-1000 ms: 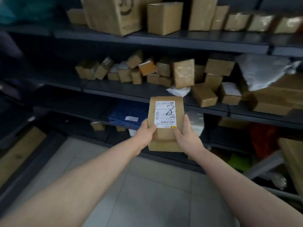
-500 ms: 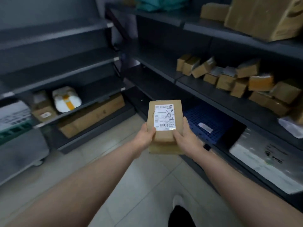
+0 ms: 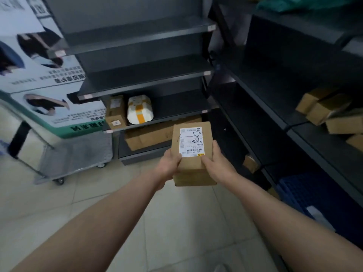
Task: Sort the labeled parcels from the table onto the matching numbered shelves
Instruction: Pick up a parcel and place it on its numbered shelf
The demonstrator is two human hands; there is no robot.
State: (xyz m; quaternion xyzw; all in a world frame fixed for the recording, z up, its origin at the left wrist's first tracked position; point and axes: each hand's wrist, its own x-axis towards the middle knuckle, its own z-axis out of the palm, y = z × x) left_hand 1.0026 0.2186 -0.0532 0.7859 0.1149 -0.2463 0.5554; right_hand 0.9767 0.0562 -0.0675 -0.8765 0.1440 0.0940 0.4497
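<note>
Both of your hands grip one cardboard parcel (image 3: 191, 154) in mid-air above the tiled floor (image 3: 176, 222): left hand (image 3: 169, 161) clasped on its left edge, right hand (image 3: 218, 163) on its right. Its white label (image 3: 191, 141) faces up, marked with a handwritten "8". Dark shelves (image 3: 145, 79) stand directly ahead.

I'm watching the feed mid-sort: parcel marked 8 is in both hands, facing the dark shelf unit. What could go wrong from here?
1. The shelf tags are too small and blurred to read, so the parcel could land on a wrong shelf.
2. The left hand and right hand hold only its near end; the grip may let it tip forward.
3. The wheeled cart stands close on the left, a possible trip hazard.
</note>
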